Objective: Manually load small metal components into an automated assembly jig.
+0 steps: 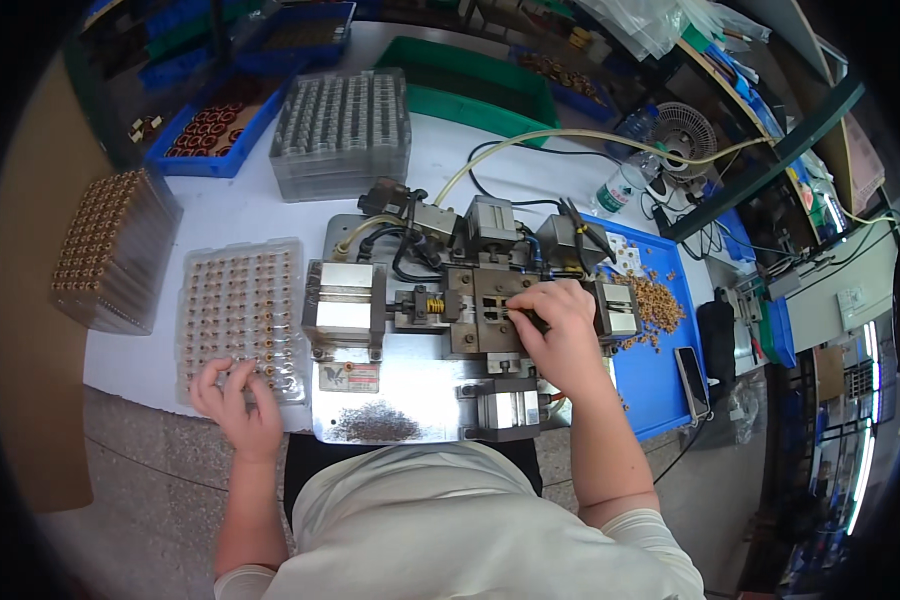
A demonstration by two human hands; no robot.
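Note:
My right hand point(562, 325) reaches over a metal clamping machine point(348, 300). Its thumb and forefinger are pinched together at the slotted block point(475, 338) in the machine's middle; whatever lies between the fingertips is too small to make out. Over the near edge of a clear plastic tray point(292, 262), my left hand point(238, 408) has its fingers bent and apart, with no part visible in them. Rows of small brass-coloured parts fill the tray's pockets. A heap of similar small brass parts point(655, 308) lies in the blue tray point(650, 385) right of the machine.
Stacked clear trays point(340, 130) stand behind, and another stack with brass parts point(120, 245) is at far left. A blue bin point(215, 125) holds reddish rings. A green bin point(460, 85), bottle point(615, 190), fan point(685, 135) and phone point(690, 380) surround the machine; hoses cross behind it.

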